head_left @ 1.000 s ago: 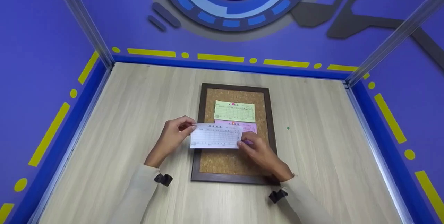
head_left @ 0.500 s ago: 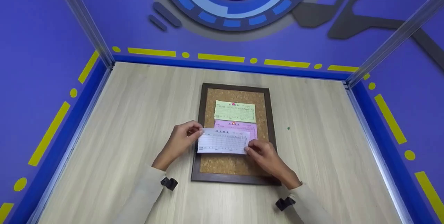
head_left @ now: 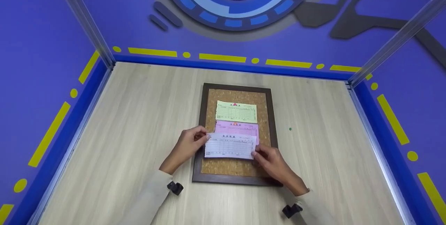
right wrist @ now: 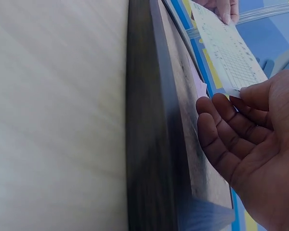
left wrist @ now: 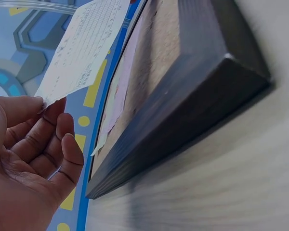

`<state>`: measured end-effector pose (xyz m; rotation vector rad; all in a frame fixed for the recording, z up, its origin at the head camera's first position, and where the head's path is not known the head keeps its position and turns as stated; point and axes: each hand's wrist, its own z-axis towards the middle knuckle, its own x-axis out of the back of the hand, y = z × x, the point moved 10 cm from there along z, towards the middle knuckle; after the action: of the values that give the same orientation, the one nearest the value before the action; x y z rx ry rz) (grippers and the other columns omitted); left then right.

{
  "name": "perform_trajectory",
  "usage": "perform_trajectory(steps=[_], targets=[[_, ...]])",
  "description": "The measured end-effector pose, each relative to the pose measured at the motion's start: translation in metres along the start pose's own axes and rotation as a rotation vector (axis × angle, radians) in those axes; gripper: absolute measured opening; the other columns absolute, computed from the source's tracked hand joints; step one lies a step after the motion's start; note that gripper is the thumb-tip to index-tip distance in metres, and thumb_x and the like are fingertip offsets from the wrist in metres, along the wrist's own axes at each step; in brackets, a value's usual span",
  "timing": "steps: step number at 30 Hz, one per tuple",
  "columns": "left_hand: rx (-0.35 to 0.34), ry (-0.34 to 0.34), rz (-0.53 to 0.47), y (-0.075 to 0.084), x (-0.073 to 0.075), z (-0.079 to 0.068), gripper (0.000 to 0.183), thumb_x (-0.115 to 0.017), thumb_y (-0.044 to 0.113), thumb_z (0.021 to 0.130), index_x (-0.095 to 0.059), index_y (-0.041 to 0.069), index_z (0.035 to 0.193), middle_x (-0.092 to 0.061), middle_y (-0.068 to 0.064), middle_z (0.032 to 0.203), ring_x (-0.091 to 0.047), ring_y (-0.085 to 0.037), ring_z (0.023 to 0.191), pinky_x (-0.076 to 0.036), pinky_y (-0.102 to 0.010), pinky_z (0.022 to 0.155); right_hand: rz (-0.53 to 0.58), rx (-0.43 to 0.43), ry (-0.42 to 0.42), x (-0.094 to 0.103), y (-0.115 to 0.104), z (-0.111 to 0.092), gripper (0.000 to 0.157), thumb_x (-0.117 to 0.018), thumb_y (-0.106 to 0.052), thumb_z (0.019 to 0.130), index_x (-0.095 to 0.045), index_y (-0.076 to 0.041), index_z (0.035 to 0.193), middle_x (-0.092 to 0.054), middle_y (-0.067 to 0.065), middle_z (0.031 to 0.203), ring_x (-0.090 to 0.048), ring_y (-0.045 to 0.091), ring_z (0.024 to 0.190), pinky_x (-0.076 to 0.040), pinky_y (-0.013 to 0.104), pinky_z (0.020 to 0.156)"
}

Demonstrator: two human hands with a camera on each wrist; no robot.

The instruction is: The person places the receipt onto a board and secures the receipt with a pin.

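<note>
A white printed form slip (head_left: pixel 230 146) is stretched between both hands, raised above a cork board (head_left: pixel 226 168) in a dark wooden frame. At its upper left corner my left hand (head_left: pixel 186 146) pinches it between thumb and forefinger. My right hand (head_left: pixel 277 164) pinches the lower right corner. In the left wrist view the slip (left wrist: pixel 86 45) stands off the board's surface. On the cork lie a green slip (head_left: pixel 236 112) with a red pin (head_left: pixel 235 104) at its top and, below it, a pink slip (head_left: pixel 240 128) with an orange-red pin (head_left: pixel 235 123); the white one partly hides the pink.
The board lies on a light wood table (head_left: pixel 146 113). Right of the frame is a small green pin or dot (head_left: pixel 290 129). Blue panels with yellow marks (head_left: pixel 223 57) enclose the table at the back and both sides.
Both hands have moved right and toward the person, carrying the white slip from the board's left edge to over the cork below the pink slip's top. The board and pinned slips stay put.
</note>
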<state>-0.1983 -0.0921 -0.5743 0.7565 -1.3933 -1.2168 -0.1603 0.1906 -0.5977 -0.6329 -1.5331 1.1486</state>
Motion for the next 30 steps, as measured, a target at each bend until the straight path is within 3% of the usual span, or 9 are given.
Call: perform_trajectory(steps=[4,11,22,30], targets=[[-0.006,-0.006,0.01,-0.003,-0.006,-0.001,0.004,-0.072,0.005,0.105,-0.075,0.004,0.103,-0.073,0.0,0.092,-0.066,-0.013,0.085,-0.054,-0.025,0.076,0.0,-0.018,-0.005,0.002,0.004,-0.003,0.011,-0.069,-0.006,0.108,-0.074,-0.004,0.098,-0.072,0.011,0.085,-0.066,0.019,0.071,-0.052,0.023,0.06],[0.003,-0.017,0.032,-0.01,-0.016,0.0,0.005,-0.071,0.004,0.105,-0.075,0.001,0.104,-0.074,-0.003,0.095,-0.066,-0.013,0.087,-0.055,-0.026,0.077,-0.027,-0.092,-0.027,0.004,0.015,-0.01,0.012,-0.068,-0.008,0.109,-0.074,-0.007,0.099,-0.067,0.005,0.077,-0.06,0.012,0.062,-0.044,0.021,0.051],[0.032,0.045,0.086,-0.014,-0.024,0.002,0.005,-0.075,0.003,0.102,-0.077,-0.001,0.103,-0.073,-0.002,0.088,-0.064,-0.012,0.081,-0.053,-0.025,0.072,-0.025,-0.173,-0.057,0.004,0.027,-0.018,0.014,-0.069,-0.013,0.109,-0.074,-0.005,0.099,-0.066,0.003,0.068,-0.059,0.012,0.052,-0.045,0.021,0.044],[0.052,0.046,0.137,-0.016,-0.029,0.002,0.004,-0.075,0.002,0.101,-0.078,0.0,0.102,-0.072,0.001,0.086,-0.062,-0.01,0.078,-0.051,-0.024,0.069,-0.015,-0.191,-0.094,0.003,0.032,-0.022,0.017,-0.069,-0.012,0.108,-0.074,-0.007,0.093,-0.068,0.001,0.063,-0.059,0.011,0.045,-0.045,0.022,0.04]])
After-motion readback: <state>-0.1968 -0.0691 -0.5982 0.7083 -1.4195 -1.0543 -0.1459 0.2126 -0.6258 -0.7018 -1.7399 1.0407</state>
